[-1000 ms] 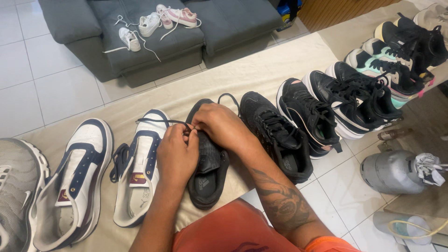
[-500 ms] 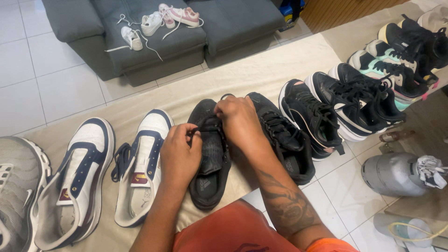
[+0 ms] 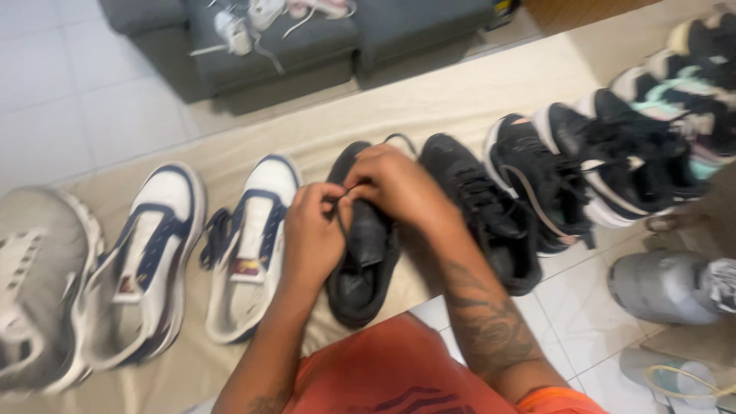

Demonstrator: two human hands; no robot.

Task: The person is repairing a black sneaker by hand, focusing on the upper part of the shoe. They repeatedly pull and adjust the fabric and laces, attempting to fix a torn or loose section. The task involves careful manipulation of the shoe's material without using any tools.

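A black sneaker [image 3: 366, 261] lies on a beige cloth [image 3: 429, 100] in front of me, toe pointing away. My left hand [image 3: 310, 234] pinches its black lace [image 3: 399, 139] at the left side of the tongue. My right hand [image 3: 399, 184] grips the lace over the upper eyelets. A loop of lace sticks out past my right fingers. The matching black sneaker [image 3: 479, 207] lies just to the right, untouched.
A white and navy pair [image 3: 161, 261] lies left of the black shoe, a grey shoe [image 3: 38, 284] at the far left. Several dark sneakers [image 3: 598, 161] line the cloth to the right. A grey sofa [image 3: 307, 38] holds small shoes. A grey jug [image 3: 667, 287] stands on tiles.
Both hands have stayed on the black sneaker's lace, the right hand shifting slightly over the eyelets. The view has tilted and moved closer.
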